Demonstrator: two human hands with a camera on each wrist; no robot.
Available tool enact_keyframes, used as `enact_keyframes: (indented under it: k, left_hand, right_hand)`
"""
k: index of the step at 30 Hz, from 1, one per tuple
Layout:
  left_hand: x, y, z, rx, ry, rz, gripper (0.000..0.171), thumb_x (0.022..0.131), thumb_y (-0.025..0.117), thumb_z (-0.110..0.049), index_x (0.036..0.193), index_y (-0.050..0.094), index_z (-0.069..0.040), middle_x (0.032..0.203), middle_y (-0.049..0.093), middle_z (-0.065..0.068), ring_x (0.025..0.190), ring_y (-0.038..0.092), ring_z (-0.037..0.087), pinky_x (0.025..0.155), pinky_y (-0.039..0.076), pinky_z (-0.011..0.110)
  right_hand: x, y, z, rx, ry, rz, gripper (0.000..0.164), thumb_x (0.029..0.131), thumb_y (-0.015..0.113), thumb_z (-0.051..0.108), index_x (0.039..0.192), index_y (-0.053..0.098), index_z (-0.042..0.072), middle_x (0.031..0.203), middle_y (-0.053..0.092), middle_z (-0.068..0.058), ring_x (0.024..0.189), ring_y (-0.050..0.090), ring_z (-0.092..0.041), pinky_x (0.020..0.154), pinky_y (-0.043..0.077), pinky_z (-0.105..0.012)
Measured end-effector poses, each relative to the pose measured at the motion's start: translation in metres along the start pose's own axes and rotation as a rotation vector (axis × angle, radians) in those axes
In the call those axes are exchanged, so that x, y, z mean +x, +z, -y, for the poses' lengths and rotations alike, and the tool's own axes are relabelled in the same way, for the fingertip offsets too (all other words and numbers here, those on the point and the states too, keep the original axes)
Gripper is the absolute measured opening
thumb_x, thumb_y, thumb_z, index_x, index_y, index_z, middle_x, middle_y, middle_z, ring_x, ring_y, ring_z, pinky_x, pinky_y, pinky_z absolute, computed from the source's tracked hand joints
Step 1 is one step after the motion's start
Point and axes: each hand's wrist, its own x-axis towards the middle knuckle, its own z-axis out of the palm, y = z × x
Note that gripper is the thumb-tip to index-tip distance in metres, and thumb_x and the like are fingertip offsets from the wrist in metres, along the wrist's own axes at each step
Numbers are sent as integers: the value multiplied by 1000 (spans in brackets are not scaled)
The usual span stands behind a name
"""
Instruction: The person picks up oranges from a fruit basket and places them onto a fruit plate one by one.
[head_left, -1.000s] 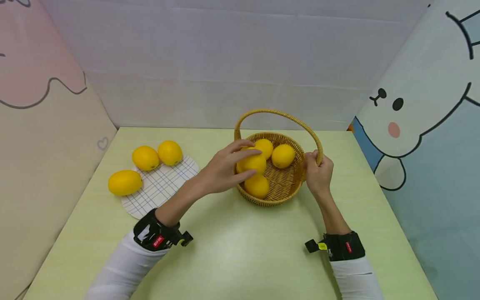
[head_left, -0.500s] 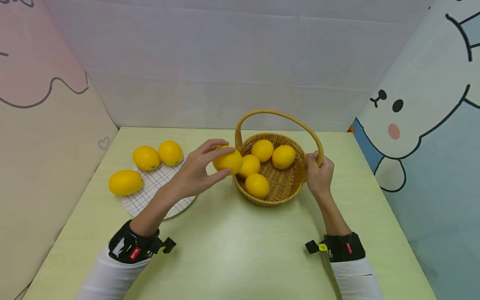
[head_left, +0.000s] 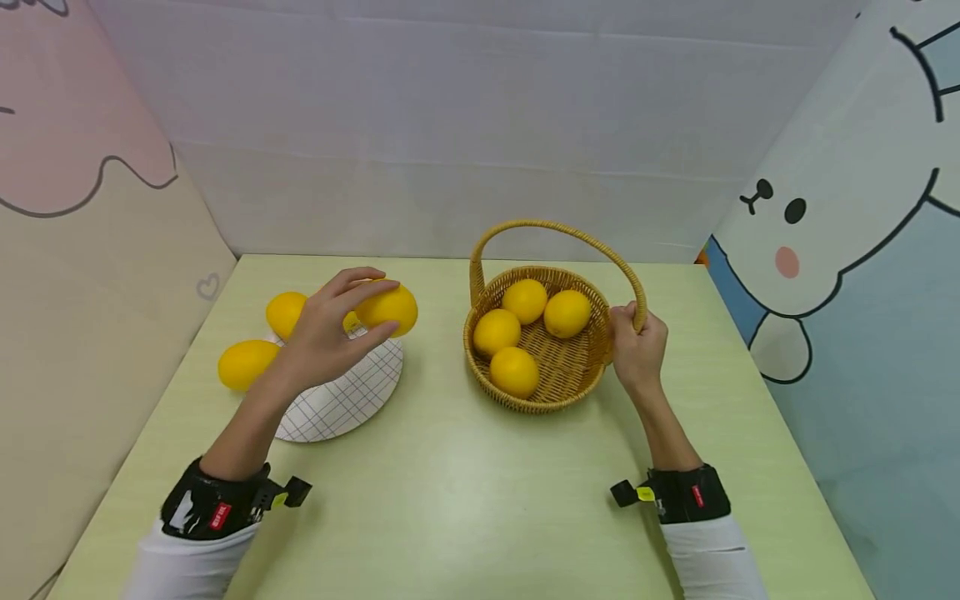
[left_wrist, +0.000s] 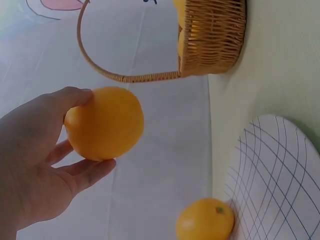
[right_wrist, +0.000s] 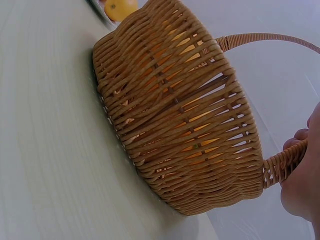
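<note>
Held fruit: one yellow fruit (head_left: 393, 308), raised off the table, between the checked plate and the basket but nearer the plate; the left wrist view shows it apart from everything except the hand.
Left hand: the person's left hand (head_left: 322, 337) pinches that fruit, thumb on the near side and fingers across the far side; they are parted about as wide as the fruit, with a gap between it and the palm.
Checked plate: a round white plate (head_left: 356, 392) with thin dark grid lines, partly covered by the left hand and forearm.
Fruit by the plate: a long one (head_left: 246, 365) at the left edge; a second (head_left: 284, 313) at the far edge; a third (head_left: 351, 321) mostly hidden behind the hand.
Basket: a woven basket (head_left: 562, 367), upright on the table, with a tall arched handle (head_left: 558, 226).
Fruit in the basket: four yellow fruits (head_left: 514, 372) along the left and far side; the woven floor shows at the near right.
Right hand: the right hand (head_left: 639, 346) has its fingers curled round the handle's right foot.
Wrists: black bands (head_left: 688, 493) over white sleeves (head_left: 712, 554).
Surroundings: a pale table (head_left: 480, 500); a white sheet (head_left: 450, 167) behind; a cartoon-printed panel (head_left: 840, 400) at right.
</note>
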Motion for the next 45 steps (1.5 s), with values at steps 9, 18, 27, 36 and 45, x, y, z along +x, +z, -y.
enact_keyframes:
  k: [9, 18, 27, 36, 45]
  left_hand:
    - [-8, -8, 23, 46, -53, 38, 52, 95, 88, -3, 145, 74, -4, 152, 63, 20, 128, 71, 40, 98, 47, -1]
    - [-5, -9, 35, 105, -126, 136, 50, 98, 84, -5, 147, 73, -4, 156, 60, 22, 131, 67, 43, 107, 65, 62]
    - [0, -3, 43, 158, -183, 252, 49, 102, 79, -6, 150, 71, -5, 161, 55, 23, 131, 64, 46, 109, 64, 62]
    - [4, 7, 49, 229, -202, 357, 50, 101, 72, -4, 151, 70, -5, 163, 55, 25, 142, 55, 54, 120, 50, 69]
    - [13, 19, 46, 323, -182, 428, 49, 96, 74, -3, 145, 75, -4, 157, 60, 28, 136, 56, 60, 116, 47, 74]
  right_hand:
    - [1, 0, -3, -3, 9, -10, 42, 109, 58, -1, 68, 47, 6, 58, 48, 12, 51, 34, -4, 48, 22, -19]
    - [1, 0, -1, -3, 4, 0, 42, 109, 58, 1, 69, 48, 2, 57, 48, 10, 50, 34, -6, 47, 23, -21]
    - [1, 1, 1, -5, -1, 7, 44, 110, 58, 2, 68, 49, 8, 58, 48, 12, 50, 34, -6, 47, 24, -19]
    - [0, 1, 1, -15, -17, 14, 44, 110, 56, 0, 68, 48, 6, 58, 48, 12, 50, 32, -5, 46, 22, -19]
    - [0, 0, 0, -16, -15, 11, 44, 110, 56, 1, 68, 48, 7, 59, 48, 14, 51, 32, -5, 48, 23, -19]
